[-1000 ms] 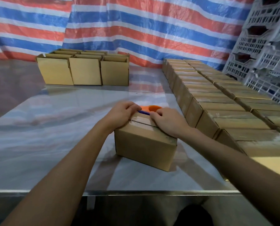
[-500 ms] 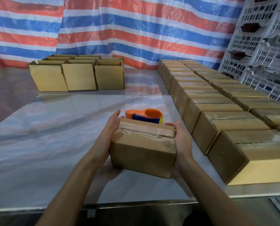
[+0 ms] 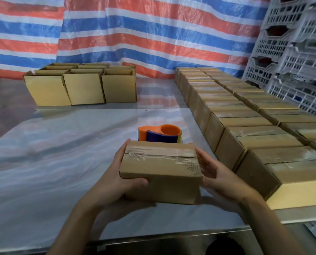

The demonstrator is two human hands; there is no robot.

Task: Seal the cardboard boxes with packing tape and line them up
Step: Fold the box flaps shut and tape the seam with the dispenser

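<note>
A small cardboard box point(image 3: 160, 173) with clear tape along its top seam is held just above the table near the front edge. My left hand point(image 3: 124, 173) grips its left side, thumb across the front face. My right hand point(image 3: 216, 173) clasps its right side. Right behind the box an orange and blue tape dispenser point(image 3: 160, 135) lies on the table. Two long rows of sealed boxes point(image 3: 245, 129) run along the right side. A group of open boxes point(image 3: 83, 85) stands at the far left.
The table point(image 3: 52, 162) has a shiny covering, and its metal front edge runs just below my arms. White plastic crates point(image 3: 296, 52) are stacked at the right. A striped red, white and blue tarp point(image 3: 135, 34) hangs behind the table.
My hands left the top seam and the dispenser, took the box by its two sides, and raised and turned it squarer to me. The dispenser now lies alone behind it.
</note>
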